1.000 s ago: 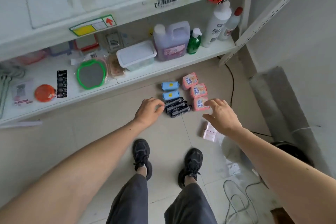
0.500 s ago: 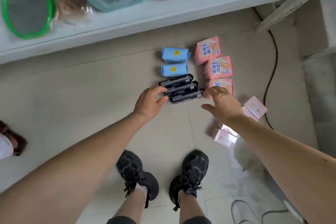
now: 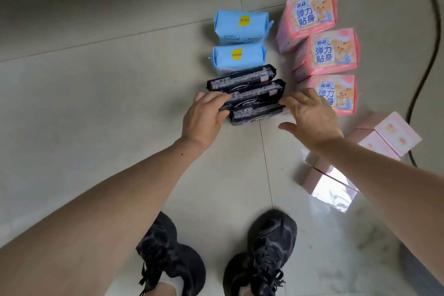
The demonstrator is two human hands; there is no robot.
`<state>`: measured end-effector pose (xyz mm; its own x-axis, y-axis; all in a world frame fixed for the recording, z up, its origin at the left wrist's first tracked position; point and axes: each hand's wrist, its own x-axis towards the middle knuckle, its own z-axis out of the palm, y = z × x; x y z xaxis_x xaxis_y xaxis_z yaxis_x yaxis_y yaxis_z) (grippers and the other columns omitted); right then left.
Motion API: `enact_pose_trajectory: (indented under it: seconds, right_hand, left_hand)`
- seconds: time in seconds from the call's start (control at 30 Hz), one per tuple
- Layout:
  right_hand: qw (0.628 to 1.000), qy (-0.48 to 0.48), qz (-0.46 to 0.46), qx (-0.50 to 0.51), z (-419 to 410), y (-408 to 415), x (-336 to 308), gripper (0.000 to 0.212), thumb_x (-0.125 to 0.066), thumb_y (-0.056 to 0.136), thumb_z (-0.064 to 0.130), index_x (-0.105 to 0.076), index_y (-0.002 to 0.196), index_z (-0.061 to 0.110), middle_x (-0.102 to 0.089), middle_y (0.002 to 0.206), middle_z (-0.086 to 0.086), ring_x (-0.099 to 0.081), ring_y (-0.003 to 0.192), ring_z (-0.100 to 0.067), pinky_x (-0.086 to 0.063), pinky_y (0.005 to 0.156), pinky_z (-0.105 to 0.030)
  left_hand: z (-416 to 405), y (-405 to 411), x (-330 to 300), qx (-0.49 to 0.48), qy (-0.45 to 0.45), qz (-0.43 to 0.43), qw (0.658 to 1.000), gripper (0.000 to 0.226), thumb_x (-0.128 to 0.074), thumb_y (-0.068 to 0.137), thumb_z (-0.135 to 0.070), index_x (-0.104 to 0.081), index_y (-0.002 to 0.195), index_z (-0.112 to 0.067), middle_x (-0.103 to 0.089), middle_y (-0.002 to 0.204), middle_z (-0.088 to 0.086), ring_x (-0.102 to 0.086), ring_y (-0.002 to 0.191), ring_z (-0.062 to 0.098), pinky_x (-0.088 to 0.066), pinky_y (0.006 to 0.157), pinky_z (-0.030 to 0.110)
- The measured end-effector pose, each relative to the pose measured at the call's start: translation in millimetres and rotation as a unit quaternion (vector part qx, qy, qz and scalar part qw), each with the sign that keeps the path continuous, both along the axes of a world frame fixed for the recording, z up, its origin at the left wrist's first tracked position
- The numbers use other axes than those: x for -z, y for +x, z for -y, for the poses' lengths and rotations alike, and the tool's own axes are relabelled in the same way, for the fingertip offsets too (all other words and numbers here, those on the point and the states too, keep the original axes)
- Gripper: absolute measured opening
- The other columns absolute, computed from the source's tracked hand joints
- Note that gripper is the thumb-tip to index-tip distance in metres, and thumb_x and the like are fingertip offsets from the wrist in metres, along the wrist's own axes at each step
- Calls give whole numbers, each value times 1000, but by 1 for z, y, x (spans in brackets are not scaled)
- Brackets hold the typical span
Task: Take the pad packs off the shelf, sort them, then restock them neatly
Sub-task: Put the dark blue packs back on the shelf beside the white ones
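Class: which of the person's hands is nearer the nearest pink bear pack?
Right. The right hand overlaps the nearest pink bear pack's near-left corner; the left hand lies beyond the black packs.

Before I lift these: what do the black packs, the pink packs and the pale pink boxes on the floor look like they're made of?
Black packs: soft plastic film, slightly glossy; the wrap creases and the ends are crimped. Pink packs: also printed plastic film, with serrated sealed edges and puffy sides. Pale pink boxes: probably matte cardboard, given the sharp flat edges; the ones nearer the feet seem shrink-wrapped or glossy, since they reflect strong glare.
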<state>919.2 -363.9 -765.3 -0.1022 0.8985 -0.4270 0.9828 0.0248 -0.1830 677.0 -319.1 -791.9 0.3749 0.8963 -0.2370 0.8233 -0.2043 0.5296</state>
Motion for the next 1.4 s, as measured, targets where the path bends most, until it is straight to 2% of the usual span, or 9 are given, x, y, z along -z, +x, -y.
enact_pose_trajectory:
  seconds: [0.33,0.63,0.8,0.87,0.93,1.03,1.13,1.23,1.4]
  right_hand:
    - [998,11,31,-47,1,-3,15,36,-75,78,27,-69,111,14,-60,109,-8,-50,107,-32,-39,87,-40]
    - [992,48,36,-115,14,-5,22,17,-84,65,16,-75,79,21,-69,70,4,-61,75,-26,-44,68,-30]
    - [991,47,5,-128,19,-7,-6,8,-82,71,23,-75,72,21,-68,68,4,-61,74,-25,-27,72,-32]
    - [991,23,-3,-129,15,-11,-32,5,-74,81,28,-74,78,24,-69,78,5,-60,85,-24,-29,77,-32]
    - [991,-39,4,-126,9,-13,-64,18,-55,94,38,-71,94,30,-67,96,9,-54,103,-18,-30,88,-31]
    - [987,-76,5,-142,-2,-18,-113,26,-45,97,45,-68,103,33,-63,106,14,-46,112,-12,-27,91,-28]
    - [987,-84,-44,-128,-17,-24,-168,24,-51,94,43,-70,101,30,-58,113,14,-43,116,-13,-26,87,-27]
    - [986,-73,-102,-107,-31,-30,-228,16,-61,90,38,-75,94,30,-49,124,10,-39,117,-20,-36,89,-28]
    - [977,-39,-174,-115,-52,-41,-331,4,-75,80,29,-78,81,30,-37,144,-5,-29,128,-31,-39,100,-43]
  left_hand:
    - [0,-1,17,-39,-5,15,999,46,-79,75,-12,-67,119,-13,-56,112,8,-58,96,27,-52,81,37]
    - [4,-2,14,-53,8,-30,998,21,-70,85,-22,-66,105,-17,-63,104,3,-57,100,23,-48,73,36]
    - [6,-22,-10,-62,-43,2,997,17,-70,84,-19,-66,100,-15,-63,100,4,-60,88,25,-47,71,33]
    - [7,-34,-31,-56,-87,40,994,15,-69,83,-18,-64,96,-15,-60,96,5,-61,85,27,-51,75,40]
    - [7,-46,-59,-52,-122,82,988,14,-64,81,-21,-62,94,-16,-57,93,4,-62,83,27,-52,78,44]
    - [2,-60,-112,-54,-148,121,980,14,-59,82,-22,-60,94,-15,-56,94,5,-62,85,26,-51,84,44]
    - [-5,-68,-171,-75,-184,157,967,6,-57,88,-20,-55,93,-23,-63,90,8,-61,86,28,-48,85,39]
    - [-13,-76,-231,-94,-195,177,960,6,-55,90,-25,-52,95,-26,-64,85,1,-58,84,26,-46,83,38]
    - [-27,-89,-335,-95,-186,213,954,6,-48,90,-33,-49,96,-32,-61,86,-3,-57,84,25,-46,79,40]
